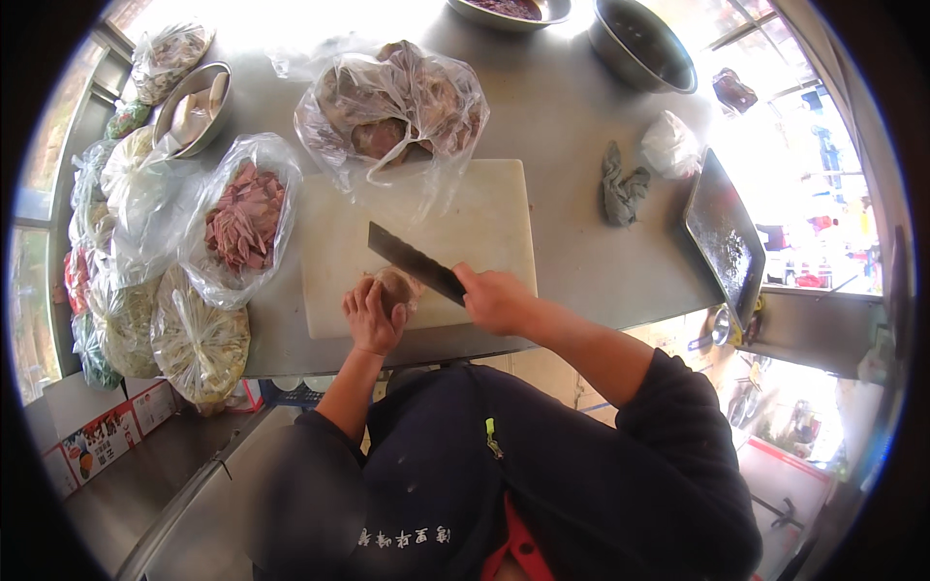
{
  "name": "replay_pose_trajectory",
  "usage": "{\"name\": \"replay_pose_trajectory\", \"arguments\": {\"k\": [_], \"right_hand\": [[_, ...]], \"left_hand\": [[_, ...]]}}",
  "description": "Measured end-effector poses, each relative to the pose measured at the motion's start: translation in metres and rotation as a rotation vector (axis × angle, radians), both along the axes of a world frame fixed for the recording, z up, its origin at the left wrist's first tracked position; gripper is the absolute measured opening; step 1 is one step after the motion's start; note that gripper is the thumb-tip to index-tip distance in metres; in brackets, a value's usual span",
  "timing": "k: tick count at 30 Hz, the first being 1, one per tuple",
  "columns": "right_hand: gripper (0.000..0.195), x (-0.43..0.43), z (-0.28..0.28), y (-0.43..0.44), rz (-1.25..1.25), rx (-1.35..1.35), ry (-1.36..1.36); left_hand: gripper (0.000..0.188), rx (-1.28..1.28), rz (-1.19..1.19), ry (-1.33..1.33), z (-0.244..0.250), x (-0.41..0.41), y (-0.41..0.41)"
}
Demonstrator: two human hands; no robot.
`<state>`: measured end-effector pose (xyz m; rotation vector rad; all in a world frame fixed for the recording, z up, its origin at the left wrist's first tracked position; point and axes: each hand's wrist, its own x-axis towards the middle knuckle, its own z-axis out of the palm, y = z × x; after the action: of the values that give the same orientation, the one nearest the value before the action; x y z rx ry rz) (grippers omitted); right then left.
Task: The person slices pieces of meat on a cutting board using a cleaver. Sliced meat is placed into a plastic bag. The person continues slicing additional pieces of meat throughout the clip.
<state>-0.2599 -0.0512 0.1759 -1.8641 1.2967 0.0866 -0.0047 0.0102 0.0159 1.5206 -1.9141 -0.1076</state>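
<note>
My right hand [490,299] is closed round the handle of a cleaver [415,264], whose broad dark blade points up and left over a white plastic cutting board [501,218]. With curled fingers, my left hand [375,314] holds a piece of meat [397,287] down near the board's front edge. The blade passes above and beside this piece; whether they touch, I cannot tell. A clear plastic bag of large meat chunks [381,136] overlaps the board's far edge. Left of the board lies an open bag of sliced pink meat [247,218].
Filled plastic bags [200,334] crowd the steel table's left side, near a metal bowl with pale pieces [192,109]. A deep metal bowl [643,47] stands far right. Further right are a grey cloth [623,185], a white plastic bag [670,144] and a metal tray [726,232].
</note>
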Motion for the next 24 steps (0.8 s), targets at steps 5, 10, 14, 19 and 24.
{"name": "replay_pose_trajectory", "arguments": {"k": [5, 10, 14, 19, 24], "right_hand": [[0.035, 0.024, -0.01, -0.006, 0.031, 0.091, 0.091], [0.042, 0.054, -0.012, -0.022, 0.086, 0.179, 0.184], [0.039, 0.067, -0.061, -0.007, -0.005, 0.039, 0.161], [0.033, 0.073, -0.082, -0.02, -0.105, -0.098, -0.003], [0.029, 0.058, -0.037, -0.019, -0.074, -0.131, 0.057]], "left_hand": [[0.057, 0.032, -0.05, 0.043, -0.006, 0.003, 0.001], [0.058, 0.064, -0.077, 0.039, -0.003, 0.009, -0.003], [0.057, 0.025, -0.095, 0.072, -0.004, 0.01, -0.011], [0.056, 0.052, -0.11, 0.073, 0.004, 0.013, -0.019], [0.056, 0.051, -0.136, 0.134, 0.006, 0.019, -0.02]]}}
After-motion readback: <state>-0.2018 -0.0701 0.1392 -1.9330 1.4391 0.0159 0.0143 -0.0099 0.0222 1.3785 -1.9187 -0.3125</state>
